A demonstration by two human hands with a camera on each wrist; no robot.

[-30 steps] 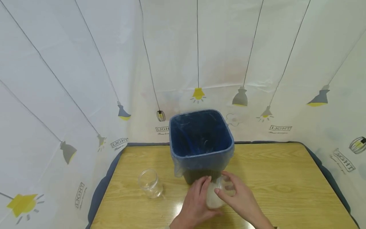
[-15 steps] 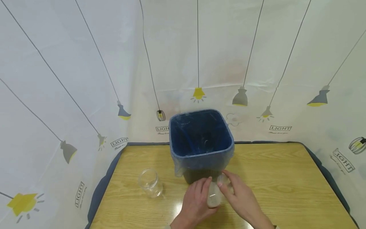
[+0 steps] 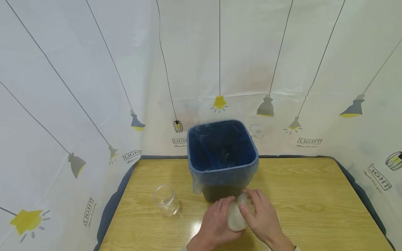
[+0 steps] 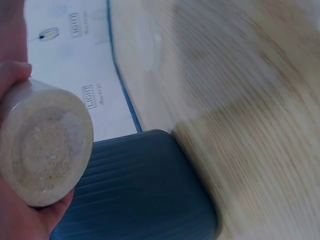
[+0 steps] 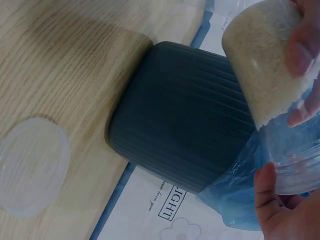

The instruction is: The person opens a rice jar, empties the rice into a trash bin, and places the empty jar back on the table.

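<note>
Between both hands a clear jar of rice [image 3: 236, 218] is held tilted, low in front of the bin. My left hand [image 3: 216, 220] wraps around its rice-filled base end; in the left wrist view the jar's round bottom [image 4: 47, 147] faces the camera. My right hand [image 3: 263, 217] grips the clear mouth end, thumb near the rim in the right wrist view, where the rice [image 5: 267, 62] lies packed toward the base. Fingers hide part of the jar. A second clear jar [image 3: 166, 200], with no visible contents, stands upright left of the hands.
Just beyond the hands stands a dark blue bin [image 3: 221, 174] lined with a thin blue bag [image 5: 235, 192]. A translucent round lid [image 5: 32, 167] lies flat on the wooden table [image 3: 314, 202]. Lamp-printed white sheeting [image 3: 245, 52] surrounds the back and sides.
The jar of rice has shifted and changed its tilt between the hands. My right fingers have come further over its clear end. The other jar and the bin have stayed put.
</note>
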